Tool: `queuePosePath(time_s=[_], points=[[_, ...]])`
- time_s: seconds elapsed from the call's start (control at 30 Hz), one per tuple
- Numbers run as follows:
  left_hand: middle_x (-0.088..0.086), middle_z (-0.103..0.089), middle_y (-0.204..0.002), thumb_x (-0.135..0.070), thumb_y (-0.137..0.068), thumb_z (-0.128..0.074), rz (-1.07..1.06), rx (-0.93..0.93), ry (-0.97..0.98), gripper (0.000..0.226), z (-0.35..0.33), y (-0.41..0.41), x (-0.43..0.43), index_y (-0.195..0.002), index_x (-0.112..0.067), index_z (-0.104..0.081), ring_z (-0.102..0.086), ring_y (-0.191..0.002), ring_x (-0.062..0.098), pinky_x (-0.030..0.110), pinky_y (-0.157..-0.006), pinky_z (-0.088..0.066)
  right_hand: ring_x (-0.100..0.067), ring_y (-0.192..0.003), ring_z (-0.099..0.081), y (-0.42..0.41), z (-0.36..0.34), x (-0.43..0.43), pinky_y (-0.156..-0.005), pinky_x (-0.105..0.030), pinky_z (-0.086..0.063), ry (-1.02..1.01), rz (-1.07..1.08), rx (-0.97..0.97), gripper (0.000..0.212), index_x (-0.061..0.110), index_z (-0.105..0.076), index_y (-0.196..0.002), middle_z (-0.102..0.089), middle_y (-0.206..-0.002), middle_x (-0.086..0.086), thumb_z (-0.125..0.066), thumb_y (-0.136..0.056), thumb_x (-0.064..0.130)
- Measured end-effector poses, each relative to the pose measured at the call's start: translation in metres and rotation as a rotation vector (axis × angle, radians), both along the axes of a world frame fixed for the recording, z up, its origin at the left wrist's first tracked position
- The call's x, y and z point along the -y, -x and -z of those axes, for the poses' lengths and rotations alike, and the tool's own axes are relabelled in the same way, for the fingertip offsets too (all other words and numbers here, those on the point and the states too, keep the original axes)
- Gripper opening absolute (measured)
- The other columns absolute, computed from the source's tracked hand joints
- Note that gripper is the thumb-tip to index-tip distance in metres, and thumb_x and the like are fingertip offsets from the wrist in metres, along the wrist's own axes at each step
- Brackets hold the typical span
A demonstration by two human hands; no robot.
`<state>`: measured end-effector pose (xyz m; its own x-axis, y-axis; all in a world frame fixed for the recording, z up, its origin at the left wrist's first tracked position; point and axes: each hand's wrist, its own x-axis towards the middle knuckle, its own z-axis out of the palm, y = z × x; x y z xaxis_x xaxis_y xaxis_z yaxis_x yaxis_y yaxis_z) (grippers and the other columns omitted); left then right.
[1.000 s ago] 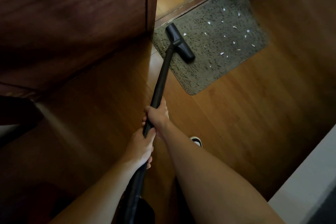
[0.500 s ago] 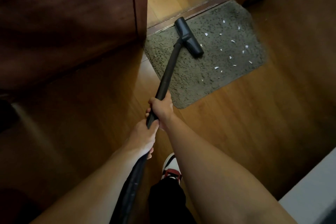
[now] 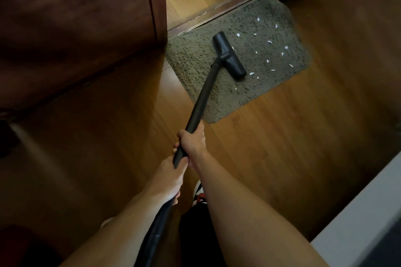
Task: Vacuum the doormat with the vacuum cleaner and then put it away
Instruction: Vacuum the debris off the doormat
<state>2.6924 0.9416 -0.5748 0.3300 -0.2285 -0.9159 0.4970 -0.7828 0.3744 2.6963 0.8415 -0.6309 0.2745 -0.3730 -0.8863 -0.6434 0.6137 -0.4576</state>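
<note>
Currently vacuuming a scrap-strewn doormat

2 hands are gripping the black vacuum wand [image 3: 202, 95]: the right hand [image 3: 192, 140] is wrapping around it higher up, and the left hand [image 3: 169, 180] is clasping it just below. The floor nozzle [image 3: 230, 54] is resting near the middle of the grey doormat [image 3: 195, 67], which is lying on the wood floor [image 3: 282, 147] beside an open door [image 3: 76, 28]. Roughly 15 white paper scraps [image 3: 269, 41] are lying to the nozzle's right.

Likely risks: the mat is looking loose, so a hard push could be bunching it or sliding it toward the threshold [image 3: 217, 13], and light scraps could be scattering onto the floor.
</note>
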Motion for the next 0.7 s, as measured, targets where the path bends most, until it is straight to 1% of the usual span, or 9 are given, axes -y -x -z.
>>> queuePosePath(time_s=[0.1,0.23,0.47,0.53,0.6,0.67,0.7], points=[[0.008,-0.056,-0.066,-0.046,-0.102,-0.041,0.051,0.022,-0.018,0.034,-0.003,0.009,-0.031,-0.095,-0.017,-0.056,-0.051,-0.043,0.018,0.027,-0.042,-0.045,-0.014,-0.05,-0.054,0.012,-0.005,-0.03,-0.046,-0.029,-0.052,-0.01,0.009,-0.003,0.073,0.039,-0.02,-0.152,-0.055,-0.093,-0.013,-0.053,-0.098,0.002],[0.006,-0.058,-0.068,-0.048,-0.102,-0.041,0.108,0.042,-0.041,0.035,-0.009,0.015,-0.073,-0.095,-0.017,-0.055,-0.052,-0.042,0.014,0.026,-0.04,-0.045,-0.014,-0.051,-0.055,0.022,-0.01,-0.073,-0.047,-0.03,-0.053,-0.043,0.033,-0.005,0.076,0.043,-0.018,-0.152,-0.057,-0.097,-0.013,-0.054,-0.098,0.004],[0.003,-0.053,-0.062,-0.042,-0.103,-0.042,0.133,0.041,0.012,0.035,-0.016,0.019,-0.133,-0.092,-0.012,-0.056,-0.049,-0.04,0.012,0.025,-0.04,-0.041,-0.012,-0.053,-0.057,0.03,-0.017,-0.129,-0.048,-0.029,-0.054,-0.069,0.038,0.004,0.076,0.041,-0.016,-0.154,-0.057,-0.099,-0.012,-0.055,-0.099,0.006],[0.001,-0.054,-0.062,-0.041,-0.103,-0.041,0.177,0.093,0.017,0.035,-0.017,0.022,-0.145,-0.091,-0.012,-0.058,-0.05,-0.044,0.01,0.022,-0.042,-0.04,-0.012,-0.055,-0.058,0.034,-0.019,-0.14,-0.048,-0.027,-0.053,-0.075,0.041,0.004,0.078,0.044,-0.014,-0.155,-0.058,-0.101,-0.012,-0.056,-0.1,0.008],[0.0,-0.059,-0.071,-0.042,-0.103,-0.041,0.209,0.139,0.003,0.031,-0.017,0.026,-0.154,-0.098,-0.015,-0.056,-0.055,-0.054,0.009,0.018,-0.047,-0.041,-0.012,-0.055,-0.058,0.038,-0.019,-0.15,-0.048,-0.028,-0.054,-0.072,0.046,-0.001,0.079,0.045,-0.014,-0.154,-0.059,-0.104,-0.013,-0.056,-0.099,0.009],[-0.003,-0.063,-0.083,-0.045,-0.102,-0.041,0.229,0.155,-0.024,0.022,-0.016,0.03,-0.162,-0.107,-0.024,-0.046,-0.06,-0.064,0.007,0.018,-0.056,-0.046,-0.013,-0.055,-0.059,0.043,-0.016,-0.158,-0.051,-0.03,-0.055,-0.055,0.049,-0.015,0.079,0.046,-0.015,-0.155,-0.06,-0.105,-0.014,-0.057,-0.098,0.01],[-0.003,-0.064,-0.084,-0.047,-0.102,-0.041,0.246,0.153,-0.035,0.021,-0.015,0.033,-0.166,-0.11,-0.029,-0.042,-0.062,-0.064,0.008,0.021,-0.059,-0.049,-0.013,-0.055,-0.059,0.045,-0.015,-0.162,-0.052,-0.031,-0.056,-0.045,0.053,-0.021,0.079,0.046,-0.016,-0.155,-0.061,-0.106,-0.014,-0.058,-0.098,0.011]])
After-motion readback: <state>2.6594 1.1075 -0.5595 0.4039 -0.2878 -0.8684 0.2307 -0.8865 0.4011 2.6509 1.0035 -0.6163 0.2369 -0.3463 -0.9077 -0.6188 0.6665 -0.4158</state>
